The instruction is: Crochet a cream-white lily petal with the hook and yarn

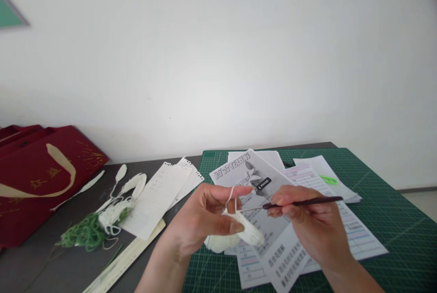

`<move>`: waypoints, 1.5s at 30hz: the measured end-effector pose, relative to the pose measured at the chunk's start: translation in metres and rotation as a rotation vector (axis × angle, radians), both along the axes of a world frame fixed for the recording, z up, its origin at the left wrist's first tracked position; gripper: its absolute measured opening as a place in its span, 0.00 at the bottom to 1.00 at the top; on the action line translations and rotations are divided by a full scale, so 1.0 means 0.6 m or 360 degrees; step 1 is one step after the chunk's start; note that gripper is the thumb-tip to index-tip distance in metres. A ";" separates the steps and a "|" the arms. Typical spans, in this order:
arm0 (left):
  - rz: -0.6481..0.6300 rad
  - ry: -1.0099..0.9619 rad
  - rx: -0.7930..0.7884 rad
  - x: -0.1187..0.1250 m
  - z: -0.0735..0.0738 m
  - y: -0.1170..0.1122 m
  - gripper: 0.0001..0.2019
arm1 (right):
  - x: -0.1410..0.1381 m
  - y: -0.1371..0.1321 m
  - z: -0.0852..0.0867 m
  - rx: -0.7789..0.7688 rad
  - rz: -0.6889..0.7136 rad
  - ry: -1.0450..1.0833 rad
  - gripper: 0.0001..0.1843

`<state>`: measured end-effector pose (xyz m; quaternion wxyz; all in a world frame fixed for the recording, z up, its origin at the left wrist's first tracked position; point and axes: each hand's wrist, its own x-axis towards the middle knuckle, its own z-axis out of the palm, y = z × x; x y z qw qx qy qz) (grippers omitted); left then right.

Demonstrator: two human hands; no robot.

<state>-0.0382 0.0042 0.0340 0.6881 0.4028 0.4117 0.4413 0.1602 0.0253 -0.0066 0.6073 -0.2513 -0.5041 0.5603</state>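
Observation:
Pinched between the thumb and fingers of my left hand [200, 215] is a small white crochet piece [251, 233]. A strand of white yarn runs up over the raised index finger of that hand. My right hand [316, 224] grips a crochet hook [319, 200] by its dark handle, much like a pen. The hook's thin metal shaft points left and reaches the top edge of the crochet piece, close to my left fingers; its tip is hard to make out. Below my left hand lies more white yarn [221, 243], partly covered by the hand.
Printed sheets [235, 172] lie over a green cutting mat [362, 179], with a bright green clip-like item [328, 179] on top. To the left are notebook pages [153, 199], green yarn [85, 231], white crocheted pieces [121, 173] and a red gift bag [30, 192]. A wall stands behind.

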 end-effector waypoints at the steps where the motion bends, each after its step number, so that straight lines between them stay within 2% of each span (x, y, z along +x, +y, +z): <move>1: -0.0016 -0.0025 -0.0013 -0.001 0.000 0.000 0.21 | 0.000 0.000 -0.001 -0.0029 -0.0007 0.0010 0.04; 3: -0.0063 -0.0085 -0.0051 -0.003 -0.001 0.001 0.21 | 0.001 0.002 -0.004 -0.0039 0.0013 0.0030 0.04; 9: -0.0199 -0.0214 -0.0220 -0.003 -0.008 0.005 0.23 | 0.013 0.012 -0.007 0.0144 0.0234 0.0005 0.03; 15: -0.0333 -0.0279 -0.0201 -0.005 -0.016 0.006 0.22 | 0.017 0.012 0.003 0.0198 0.0292 -0.0033 0.03; 22: -0.0205 -0.0115 -0.0095 -0.010 -0.013 0.002 0.21 | 0.013 0.003 0.003 -0.0046 0.0152 0.0012 0.03; 27: -0.0166 -0.0166 0.0051 0.007 -0.007 0.001 0.20 | 0.017 0.012 -0.003 0.0299 0.0165 0.0020 0.06; 33: 0.0016 -0.0230 0.0055 0.025 -0.005 -0.007 0.19 | 0.015 0.006 -0.001 0.0340 0.0127 0.0006 0.06; 39: -0.0022 -0.0348 0.0025 0.025 0.000 -0.008 0.21 | 0.015 0.006 -0.004 0.0359 0.0138 0.0028 0.06; 45: -0.0206 -0.0528 -0.0044 0.018 -0.009 -0.004 0.23 | 0.016 0.006 -0.004 0.0386 0.0195 -0.0008 0.06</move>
